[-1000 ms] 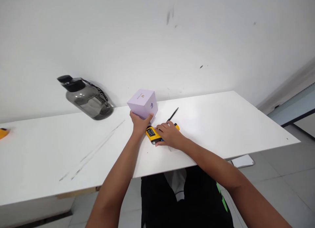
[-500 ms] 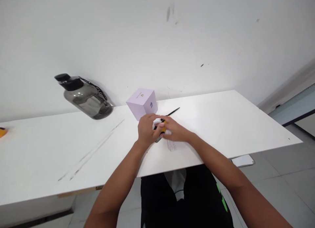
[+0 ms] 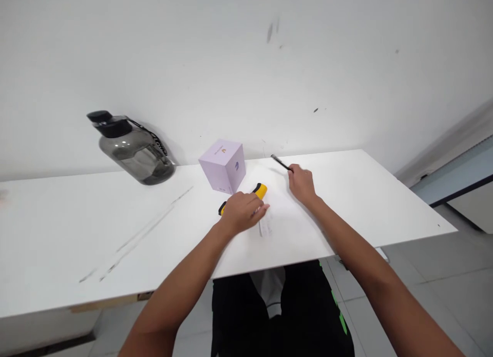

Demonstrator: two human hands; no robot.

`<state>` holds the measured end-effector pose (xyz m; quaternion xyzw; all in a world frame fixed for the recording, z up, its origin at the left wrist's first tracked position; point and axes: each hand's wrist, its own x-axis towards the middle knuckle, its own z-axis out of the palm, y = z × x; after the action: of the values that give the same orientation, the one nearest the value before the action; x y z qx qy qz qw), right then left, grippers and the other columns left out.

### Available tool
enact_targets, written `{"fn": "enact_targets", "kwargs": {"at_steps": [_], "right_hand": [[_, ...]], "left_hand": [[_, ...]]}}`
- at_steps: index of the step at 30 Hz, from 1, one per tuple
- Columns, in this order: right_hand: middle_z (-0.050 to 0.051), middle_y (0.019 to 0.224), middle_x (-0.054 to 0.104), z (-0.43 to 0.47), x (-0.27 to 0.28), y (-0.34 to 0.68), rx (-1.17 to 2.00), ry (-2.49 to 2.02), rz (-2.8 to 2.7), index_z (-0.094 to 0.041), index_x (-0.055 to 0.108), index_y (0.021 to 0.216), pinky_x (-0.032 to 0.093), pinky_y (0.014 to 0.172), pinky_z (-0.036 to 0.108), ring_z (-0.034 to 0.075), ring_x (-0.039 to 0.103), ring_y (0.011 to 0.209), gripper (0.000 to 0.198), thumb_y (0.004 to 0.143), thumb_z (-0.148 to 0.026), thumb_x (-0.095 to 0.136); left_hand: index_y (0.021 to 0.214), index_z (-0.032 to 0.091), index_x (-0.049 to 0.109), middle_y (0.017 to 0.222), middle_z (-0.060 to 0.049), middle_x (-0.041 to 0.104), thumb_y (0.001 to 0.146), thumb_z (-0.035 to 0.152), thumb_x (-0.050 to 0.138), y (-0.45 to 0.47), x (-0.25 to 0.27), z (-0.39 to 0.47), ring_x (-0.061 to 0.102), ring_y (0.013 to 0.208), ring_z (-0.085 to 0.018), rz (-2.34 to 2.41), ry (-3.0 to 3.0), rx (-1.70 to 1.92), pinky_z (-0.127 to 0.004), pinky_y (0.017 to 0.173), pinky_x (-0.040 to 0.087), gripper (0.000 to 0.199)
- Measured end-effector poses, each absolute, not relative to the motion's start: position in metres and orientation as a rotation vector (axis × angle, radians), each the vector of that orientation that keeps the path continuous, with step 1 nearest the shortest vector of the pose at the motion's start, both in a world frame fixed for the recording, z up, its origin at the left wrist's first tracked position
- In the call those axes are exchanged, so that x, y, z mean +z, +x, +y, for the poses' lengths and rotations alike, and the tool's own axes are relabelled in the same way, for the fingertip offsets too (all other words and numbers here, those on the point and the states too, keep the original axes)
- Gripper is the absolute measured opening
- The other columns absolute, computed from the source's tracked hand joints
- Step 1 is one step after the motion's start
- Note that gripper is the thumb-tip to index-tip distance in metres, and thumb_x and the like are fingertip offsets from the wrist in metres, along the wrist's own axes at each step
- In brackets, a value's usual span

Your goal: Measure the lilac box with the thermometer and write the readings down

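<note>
My left hand point(image 3: 243, 212) is closed over a yellow-and-black tool point(image 3: 261, 190) that looks like a utility knife. Its yellow end sticks out past my fingers on the right, a black end on the left; the middle is hidden. Below that hand lies a small whitish slip point(image 3: 265, 226) with faint printing, partly covered. To the right, my right hand point(image 3: 302, 183) is closed on a slim black pen point(image 3: 281, 162), which points up and left towards the wall. A lilac box point(image 3: 224, 167) with small printed marks stands just behind my left hand.
A grey see-through bottle point(image 3: 136, 154) with a black cap and strap stands to the left by the wall point(image 3: 308, 64). The white table point(image 3: 154, 254) ends at a front edge close to my legs. Beneath its right part, a white object point(image 3: 382, 254) shows partly.
My hands were together around the yellow-and-black tool. My right hand has moved right and picked up the pen from the table. The tool now lies at a different angle under my left hand.
</note>
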<state>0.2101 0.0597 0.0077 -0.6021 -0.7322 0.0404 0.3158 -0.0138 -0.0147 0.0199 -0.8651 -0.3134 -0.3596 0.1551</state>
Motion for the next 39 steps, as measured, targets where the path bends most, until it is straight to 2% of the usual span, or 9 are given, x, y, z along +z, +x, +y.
{"fn": "enact_targets", "kwargs": {"at_steps": [2, 4, 6, 8, 11, 15, 25, 33, 39], "right_hand": [[0.000, 0.069, 0.055, 0.042, 0.010, 0.216, 0.271, -1.495, -1.631, -0.022, 0.050, 0.095, 0.045, 0.068, 0.036, 0.019, 0.052, 0.060, 0.016, 0.096, -0.036, 0.042], [-0.002, 0.063, 0.046, 0.021, 0.009, 0.215, 0.277, -1.321, -1.556, -0.024, 0.044, 0.075, 0.041, 0.062, 0.033, 0.016, 0.044, 0.057, 0.027, 0.091, -0.045, 0.051], [0.002, 0.069, 0.049, 0.003, 0.005, 0.211, 0.289, -1.096, -1.650, -0.024, 0.040, 0.065, 0.043, 0.068, 0.034, 0.017, 0.048, 0.066, 0.038, 0.093, -0.049, 0.048], [0.007, 0.082, 0.056, -0.009, 0.001, 0.206, 0.467, -0.949, -1.742, -0.022, 0.049, 0.071, 0.045, 0.073, 0.036, 0.019, 0.053, 0.077, 0.042, 0.096, -0.054, 0.039], [0.002, 0.072, 0.054, -0.014, -0.005, 0.200, 0.921, -0.950, -1.789, -0.021, 0.058, 0.087, 0.044, 0.065, 0.033, 0.016, 0.052, 0.067, 0.047, 0.099, -0.055, 0.028], [-0.001, 0.058, 0.052, -0.014, -0.001, 0.191, 1.212, -1.188, -1.800, -0.019, 0.061, 0.072, 0.040, 0.058, 0.029, 0.014, 0.049, 0.057, 0.039, 0.094, -0.048, 0.046], [0.000, 0.058, 0.057, -0.018, -0.005, 0.185, 1.070, -1.231, -1.920, -0.019, 0.059, 0.062, 0.038, 0.057, 0.028, 0.013, 0.050, 0.057, 0.036, 0.091, -0.037, 0.047], [0.001, 0.061, 0.060, -0.019, -0.002, 0.185, 1.056, -1.252, -1.930, -0.019, 0.057, 0.061, 0.041, 0.060, 0.029, 0.015, 0.054, 0.060, 0.035, 0.090, -0.036, 0.046], [-0.001, 0.058, 0.056, -0.020, -0.001, 0.186, 1.106, -1.207, -1.956, -0.020, 0.056, 0.061, 0.039, 0.056, 0.028, 0.013, 0.049, 0.055, 0.034, 0.090, -0.036, 0.048]], "left_hand": [[0.076, 0.020, 0.063, 0.070, 0.000, 0.067, 0.093, 0.037, 0.053, -0.007, 0.018, -0.022, 0.060, 0.064, -0.013, -0.821, -2.566, -0.928, -0.030, 0.064, 0.041, 0.026], [0.091, 0.022, 0.067, 0.094, -0.005, 0.073, 0.091, 0.049, 0.053, -0.002, 0.017, -0.027, 0.065, 0.090, -0.020, -0.793, -2.621, -0.791, -0.041, 0.088, 0.045, 0.031], [0.104, 0.024, 0.067, 0.124, -0.008, 0.067, 0.087, 0.061, 0.054, -0.001, 0.016, -0.028, 0.056, 0.120, -0.030, -0.868, -2.627, -0.669, -0.059, 0.110, 0.029, 0.043], [0.107, 0.027, 0.068, 0.139, -0.008, 0.058, 0.081, 0.068, 0.056, -0.003, 0.015, -0.026, 0.042, 0.136, -0.037, -1.024, -2.629, -0.569, -0.069, 0.114, 0.011, 0.051], [0.103, 0.027, 0.071, 0.142, -0.008, 0.056, 0.073, 0.073, 0.062, -0.008, 0.016, -0.022, 0.039, 0.138, -0.043, -1.232, -2.664, -0.445, -0.077, 0.111, 0.005, 0.055], [0.106, 0.028, 0.073, 0.146, -0.009, 0.052, 0.071, 0.071, 0.066, -0.010, 0.016, -0.019, 0.043, 0.135, -0.042, -1.328, -2.777, -0.344, -0.075, 0.111, 0.017, 0.056], [0.109, 0.026, 0.074, 0.150, -0.007, 0.049, 0.070, 0.068, 0.069, -0.012, 0.017, -0.018, 0.037, 0.140, -0.043, -1.379, -2.873, -0.296, -0.062, 0.110, 0.036, 0.058], [0.110, 0.026, 0.072, 0.150, -0.007, 0.047, 0.072, 0.068, 0.068, -0.012, 0.014, -0.018, 0.036, 0.141, -0.042, -1.368, -2.869, -0.284, -0.058, 0.108, 0.039, 0.057], [0.107, 0.024, 0.073, 0.150, -0.008, 0.048, 0.072, 0.066, 0.069, -0.012, 0.015, -0.018, 0.036, 0.140, -0.042, -1.352, -2.876, -0.298, -0.057, 0.106, 0.040, 0.055]]}}
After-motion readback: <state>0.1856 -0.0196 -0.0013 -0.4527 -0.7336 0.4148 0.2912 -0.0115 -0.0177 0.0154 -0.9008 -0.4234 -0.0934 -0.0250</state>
